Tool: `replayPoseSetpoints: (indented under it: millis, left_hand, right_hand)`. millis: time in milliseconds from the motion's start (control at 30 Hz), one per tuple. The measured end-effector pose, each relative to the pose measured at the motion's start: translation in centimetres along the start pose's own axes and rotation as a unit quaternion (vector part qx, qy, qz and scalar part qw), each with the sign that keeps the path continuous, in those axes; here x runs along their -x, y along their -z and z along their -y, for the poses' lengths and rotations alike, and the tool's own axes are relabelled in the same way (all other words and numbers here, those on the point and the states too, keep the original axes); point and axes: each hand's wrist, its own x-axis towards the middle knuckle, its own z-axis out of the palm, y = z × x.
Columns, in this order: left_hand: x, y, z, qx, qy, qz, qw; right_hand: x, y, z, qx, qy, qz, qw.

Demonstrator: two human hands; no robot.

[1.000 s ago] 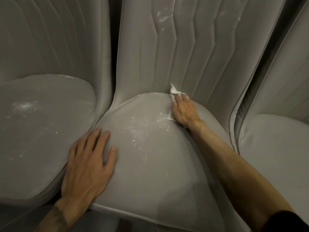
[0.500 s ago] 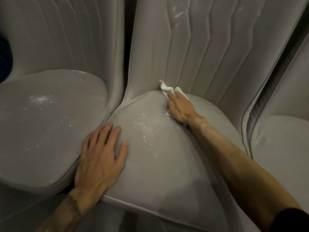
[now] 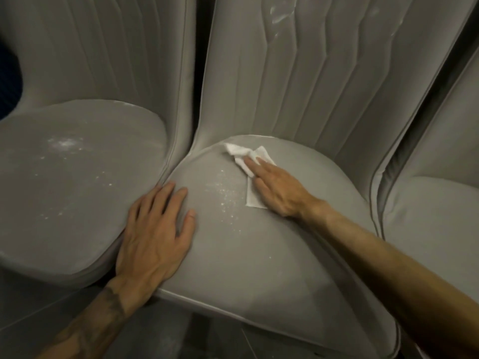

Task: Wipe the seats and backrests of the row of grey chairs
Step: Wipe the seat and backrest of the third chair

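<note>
Three grey padded chairs stand side by side. On the middle chair's seat (image 3: 259, 255) my right hand (image 3: 277, 185) presses a white cloth (image 3: 246, 156) flat with straight fingers, near the back of the seat. White specks (image 3: 225, 195) lie on the seat just left of the cloth. My left hand (image 3: 155, 231) rests flat with spread fingers on the seat's left front part. The middle backrest (image 3: 298, 73) is ribbed and has white smears near its top. The left chair's seat (image 3: 64, 177) carries white specks too.
The right chair's seat (image 3: 435, 224) shows at the right edge. Narrow dark gaps separate the backrests. A dark floor (image 3: 168, 332) lies below the seats' front edges. Something dark blue (image 3: 7, 81) sits at the far left edge.
My right hand has slid the cloth leftward along the back of the middle seat and the cloth has spread out flatter. My left hand has stayed planted on the seat.
</note>
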Motion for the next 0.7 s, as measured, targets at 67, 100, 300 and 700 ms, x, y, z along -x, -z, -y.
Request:
replayPoseSetpoints:
  millis: [67,100,300,700]
  left_hand:
    - [0.0,0.0,0.0,0.002,-0.003,-0.003,1.0]
    - [0.0,0.0,-0.1,0.004,-0.002,-0.003,1.0]
    - [0.0,0.4,-0.4,0.002,0.005,-0.006,1.0]
    - [0.1,0.8,-0.7,0.001,0.002,0.0,1.0]
  right_hand:
    - [0.6,1.6,-3.0,0.008,-0.06,0.004,0.998]
    - [0.9,2.5,-4.3,0.002,-0.105,-0.002,0.995]
    - [2.5,-1.5,5.1,-0.003,-0.059,-0.03,0.998]
    - [11.2,-2.3,8.3,0.023,-0.083,-0.049,0.995]
